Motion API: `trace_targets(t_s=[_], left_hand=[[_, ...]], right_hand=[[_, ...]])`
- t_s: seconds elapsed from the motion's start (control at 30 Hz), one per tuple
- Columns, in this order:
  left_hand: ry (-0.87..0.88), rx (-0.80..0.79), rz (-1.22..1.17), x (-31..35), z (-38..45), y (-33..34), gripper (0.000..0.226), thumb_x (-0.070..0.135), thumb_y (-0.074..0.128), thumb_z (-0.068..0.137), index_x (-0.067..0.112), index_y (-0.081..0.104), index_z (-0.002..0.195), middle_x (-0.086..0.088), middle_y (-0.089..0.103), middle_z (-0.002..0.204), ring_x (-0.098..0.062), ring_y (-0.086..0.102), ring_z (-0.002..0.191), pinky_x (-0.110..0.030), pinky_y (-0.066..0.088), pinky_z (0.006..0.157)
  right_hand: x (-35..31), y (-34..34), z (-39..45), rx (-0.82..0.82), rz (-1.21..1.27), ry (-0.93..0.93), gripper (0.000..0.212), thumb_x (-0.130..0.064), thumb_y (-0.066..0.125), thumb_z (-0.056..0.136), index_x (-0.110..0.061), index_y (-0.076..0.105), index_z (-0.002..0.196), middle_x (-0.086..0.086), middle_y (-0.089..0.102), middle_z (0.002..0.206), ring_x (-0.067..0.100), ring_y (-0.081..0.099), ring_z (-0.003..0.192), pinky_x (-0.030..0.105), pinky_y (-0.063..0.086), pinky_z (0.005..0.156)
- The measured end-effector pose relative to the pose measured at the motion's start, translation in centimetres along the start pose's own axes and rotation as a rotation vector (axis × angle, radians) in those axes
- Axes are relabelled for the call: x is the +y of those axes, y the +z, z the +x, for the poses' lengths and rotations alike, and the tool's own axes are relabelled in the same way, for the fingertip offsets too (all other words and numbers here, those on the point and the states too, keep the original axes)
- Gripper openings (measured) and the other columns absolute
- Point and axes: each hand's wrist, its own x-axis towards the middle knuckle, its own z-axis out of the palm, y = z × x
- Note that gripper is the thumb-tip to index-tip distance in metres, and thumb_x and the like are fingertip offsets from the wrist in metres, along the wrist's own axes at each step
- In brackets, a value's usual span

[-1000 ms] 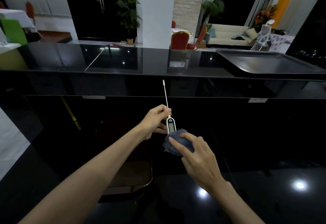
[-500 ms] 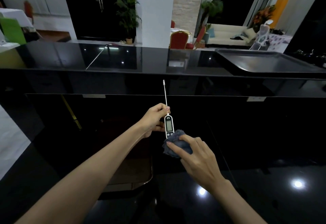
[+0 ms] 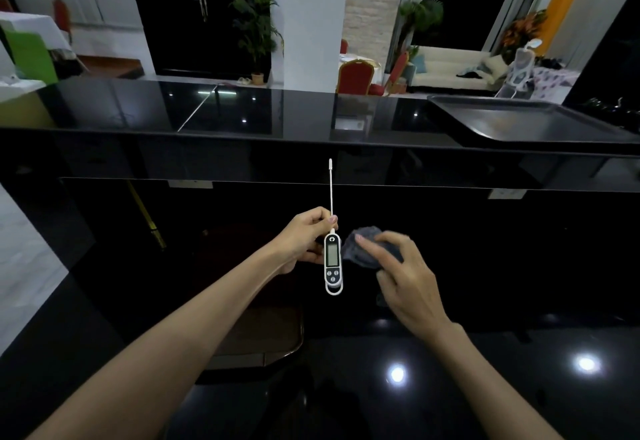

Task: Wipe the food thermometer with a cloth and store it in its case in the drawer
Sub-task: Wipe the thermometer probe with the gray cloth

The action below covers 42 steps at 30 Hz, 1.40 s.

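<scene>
Food thermometer (image 3: 333, 259) pinched upright by the left hand (image 3: 304, 240) where probe meets body, grey cloth (image 3: 363, 245) bunched in the right hand (image 3: 405, 280), held just beside the display.

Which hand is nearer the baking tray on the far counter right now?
Right. The right hand, holding the cloth, sits below the baking tray; the left hand, gripping the thermometer, is farther left.

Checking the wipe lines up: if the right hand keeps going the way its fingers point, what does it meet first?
Probably the thermometer: the right hand, holding the cloth, points left toward its body. Depth is unclear.
</scene>
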Motion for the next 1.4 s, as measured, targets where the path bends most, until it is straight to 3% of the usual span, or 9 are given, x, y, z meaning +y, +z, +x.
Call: trace_targets(t_s=[0.23,0.37,0.57,0.7,0.8,0.97,1.13,1.27,1.4], left_hand=[[0.023,0.013,0.009,-0.3,-0.6,0.2,0.023,0.033,0.052,0.099,0.018,0.055,0.081,0.002,0.056,0.073,-0.007,0.056,0.054,-0.02,0.049,0.048],[0.005,0.019,-0.015,-1.0,-1.1,-0.5,0.022,0.032,0.053,0.098,0.016,0.056,0.083,0.001,0.056,0.074,-0.01,0.057,0.054,-0.023,0.052,0.049],[0.036,0.041,0.039,-1.7,-1.4,0.5,0.02,0.031,0.051,0.1,0.016,0.057,0.088,0.0,0.057,0.075,-0.007,0.058,0.055,-0.021,0.05,0.047],[0.043,0.032,0.052,-1.8,-1.5,0.7,0.022,0.031,0.05,0.1,0.017,0.058,0.085,-0.003,0.061,0.078,-0.01,0.062,0.062,-0.023,0.052,0.049],[0.036,0.037,0.057,-1.6,-1.3,0.3,0.024,0.033,0.054,0.098,0.018,0.058,0.079,0.0,0.057,0.075,-0.009,0.057,0.056,-0.021,0.049,0.047],[0.017,0.056,0.013,-1.7,-1.0,0.0,0.022,0.031,0.054,0.098,0.014,0.059,0.086,-0.002,0.058,0.077,-0.012,0.057,0.054,-0.025,0.054,0.051],[0.066,0.036,0.057,-1.7,-0.9,0.9,0.023,0.033,0.055,0.098,0.018,0.059,0.08,-0.003,0.058,0.08,-0.012,0.06,0.063,-0.025,0.052,0.051],[0.059,0.035,0.029,-1.7,-0.8,1.1,0.022,0.033,0.055,0.097,0.016,0.058,0.084,0.0,0.059,0.076,-0.01,0.06,0.062,-0.022,0.051,0.05],[0.014,0.058,0.01,-1.9,-0.8,-0.2,0.022,0.035,0.061,0.094,0.02,0.059,0.079,-0.004,0.071,0.084,-0.008,0.058,0.05,-0.026,0.055,0.052]], right_hand=[[-2.2,2.7,-2.1,-0.118,0.153,0.022,0.057,-0.015,0.043,0.084,-0.029,0.047,0.139,0.001,0.043,0.131,0.014,0.049,0.117,0.032,0.053,0.085],[-2.0,1.7,-4.8,-0.224,0.126,-0.142,0.057,-0.01,0.051,0.081,-0.027,0.052,0.135,0.006,0.051,0.128,0.019,0.055,0.115,0.034,0.054,0.083],[-2.7,1.1,-1.0,-0.071,0.097,-0.024,0.054,-0.012,0.048,0.082,-0.024,0.054,0.134,0.005,0.051,0.127,0.019,0.055,0.11,0.031,0.053,0.083],[-3.1,2.7,-0.7,-0.125,0.044,-0.022,0.052,-0.017,0.045,0.087,-0.024,0.048,0.139,0.008,0.044,0.135,0.022,0.05,0.115,0.036,0.054,0.084],[-2.7,3.0,-3.3,-0.155,0.085,-0.026,0.052,-0.013,0.047,0.086,-0.023,0.052,0.137,0.01,0.045,0.134,0.022,0.05,0.118,0.035,0.053,0.087],[-1.4,1.5,-5.4,-0.234,0.065,-0.19,0.05,-0.01,0.052,0.081,-0.024,0.06,0.128,0.009,0.053,0.127,0.022,0.056,0.115,0.034,0.054,0.081],[-2.4,1.4,-1.6,-0.07,0.107,-0.004,0.052,-0.013,0.048,0.085,-0.024,0.053,0.136,0.008,0.048,0.131,0.02,0.051,0.118,0.033,0.052,0.089],[-2.5,2.7,-2.2,-0.12,0.083,-0.019,0.052,-0.015,0.045,0.088,-0.023,0.048,0.139,0.008,0.041,0.136,0.022,0.047,0.123,0.036,0.053,0.089],[-1.8,2.4,-5.4,-0.229,0.052,-0.118,0.054,-0.014,0.05,0.085,-0.028,0.05,0.137,0.006,0.044,0.135,0.023,0.054,0.116,0.037,0.056,0.077]])
